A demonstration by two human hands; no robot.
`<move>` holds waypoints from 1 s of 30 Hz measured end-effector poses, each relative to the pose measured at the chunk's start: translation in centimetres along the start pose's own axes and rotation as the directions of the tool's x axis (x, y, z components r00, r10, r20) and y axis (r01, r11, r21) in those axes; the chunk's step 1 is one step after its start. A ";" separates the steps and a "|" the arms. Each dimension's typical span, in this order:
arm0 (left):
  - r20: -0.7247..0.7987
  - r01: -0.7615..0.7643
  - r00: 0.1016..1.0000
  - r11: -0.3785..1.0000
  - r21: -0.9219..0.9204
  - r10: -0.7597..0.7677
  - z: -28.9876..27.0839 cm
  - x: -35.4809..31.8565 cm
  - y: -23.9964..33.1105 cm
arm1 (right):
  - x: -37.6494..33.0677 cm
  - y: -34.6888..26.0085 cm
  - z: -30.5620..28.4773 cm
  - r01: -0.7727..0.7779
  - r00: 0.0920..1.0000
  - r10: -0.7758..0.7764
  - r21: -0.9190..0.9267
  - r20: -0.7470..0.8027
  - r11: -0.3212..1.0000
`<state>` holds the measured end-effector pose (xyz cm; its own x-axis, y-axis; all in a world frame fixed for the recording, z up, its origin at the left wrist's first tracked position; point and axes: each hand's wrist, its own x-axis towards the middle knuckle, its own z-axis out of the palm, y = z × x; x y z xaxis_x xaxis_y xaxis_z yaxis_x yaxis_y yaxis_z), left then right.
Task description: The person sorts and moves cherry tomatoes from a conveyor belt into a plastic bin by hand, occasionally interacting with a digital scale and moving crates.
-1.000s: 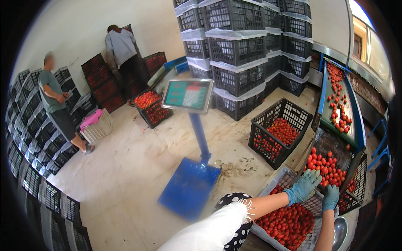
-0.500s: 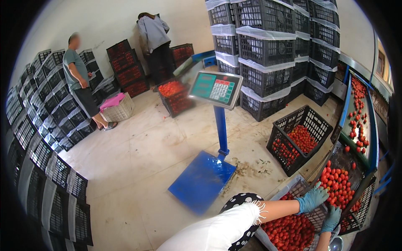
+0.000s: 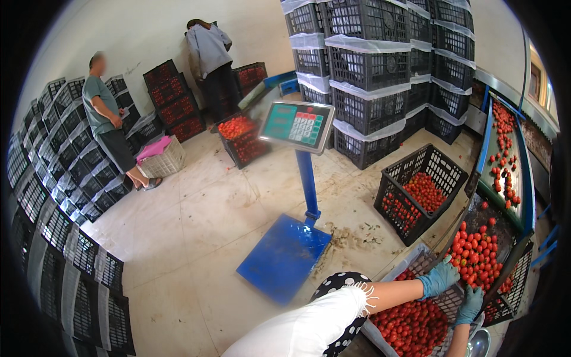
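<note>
Both my hands wear blue-green gloves and are at the lower end of a sorting chute, beside a pile of red cherry tomatoes (image 3: 474, 254). My left hand (image 3: 440, 279) touches the pile's near-left edge, fingers stretched toward it and apart. Just below the pile, my right hand (image 3: 470, 306) has its fingers extended up at the chute's lip. Neither hand visibly grips a tomato, though some fingertips are hard to make out. Beneath my forearms sits a lined crate (image 3: 380, 336) holding many cherry tomatoes (image 3: 411, 326).
A conveyor (image 3: 516, 160) brings tomatoes down on the right. A black crate (image 3: 410, 229) partly filled with tomatoes stands left of it. Ahead is a blue platform scale (image 3: 284, 257) with a display (image 3: 297, 126). Stacked crates (image 3: 372, 68) rise behind; two people (image 3: 104, 107) (image 3: 209, 50) stand farther off.
My left hand has drawn back slightly to the left from over the tomatoes. The right hand has shifted a little upward. The tomato pile has spread somewhat toward my hands.
</note>
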<state>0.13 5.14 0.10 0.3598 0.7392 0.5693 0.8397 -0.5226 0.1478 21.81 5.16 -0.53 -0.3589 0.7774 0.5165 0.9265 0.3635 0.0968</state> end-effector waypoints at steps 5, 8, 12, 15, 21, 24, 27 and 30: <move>-0.021 -0.017 1.000 0.999 -0.035 0.016 -0.2 0.1 0.1 | -0.4 0.6 0.8 0.068 0.997 -0.066 0.059 -0.045 0.996; -0.025 -0.013 1.000 0.999 -0.041 0.012 -0.3 -0.1 -0.1 | -0.4 0.6 0.8 0.121 0.991 -0.117 0.047 -0.069 0.992; -0.043 -0.016 0.999 0.998 -0.055 0.014 -0.3 -0.2 -0.1 | -0.4 0.8 0.7 0.085 0.996 -0.086 0.074 0.014 0.994; -0.057 -0.021 0.998 0.998 -0.053 0.018 -0.3 -0.2 -0.1 | -0.4 0.9 0.7 0.061 0.996 -0.066 0.087 0.056 0.994; -0.057 -0.022 0.998 0.998 -0.051 0.019 -0.3 -0.2 -0.1 | -0.6 0.8 0.8 0.065 0.998 -0.067 0.099 0.014 0.993; -0.015 -0.012 1.000 0.998 -0.062 0.011 -0.3 -0.2 -0.2 | -0.3 0.1 0.1 0.052 0.998 -0.055 0.103 0.029 0.993; 0.016 -0.025 1.000 0.998 -0.058 0.026 -0.4 0.0 0.0 | -0.6 0.8 0.8 0.043 0.996 -0.048 0.063 0.071 0.997; 0.042 -0.026 0.999 0.999 -0.037 0.028 -0.3 0.0 0.0 | -0.8 0.8 0.9 0.057 0.997 -0.060 0.064 0.054 0.996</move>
<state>-0.05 4.98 0.35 0.4000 0.7416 0.5385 0.8144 -0.5571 0.1623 22.70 5.32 -1.65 -0.4199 0.7807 0.4628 0.8955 0.4394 0.0710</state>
